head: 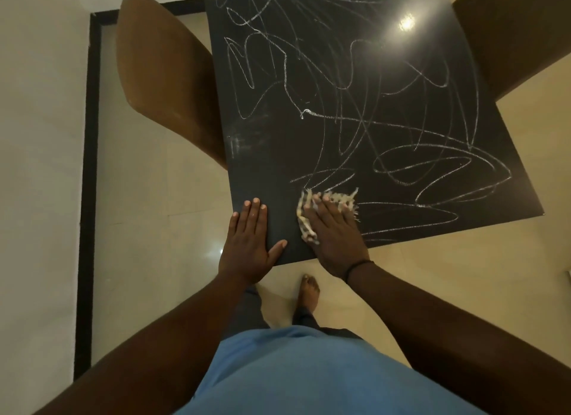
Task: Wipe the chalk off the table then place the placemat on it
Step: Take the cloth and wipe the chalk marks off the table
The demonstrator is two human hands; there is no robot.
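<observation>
A black table [272, 155] is covered with white chalk scribbles [364, 112]; its near left part looks dark and mostly free of chalk. My right hand [332, 232] lies flat with straight fingers on a pale checked cloth [309, 210] with frayed edges, pressing it on the table near the front edge. My left hand [248, 238] rests flat and spread on the table's near left corner, holding nothing. No placemat is in view.
A brown upholstered chair [160, 75] stands at the table's left side, and another brown chair [519, 34] at the far right. Cream floor tiles surround the table. A white wall with a black skirting [86, 167] runs along the left. My bare foot [309, 291] stands below the table edge.
</observation>
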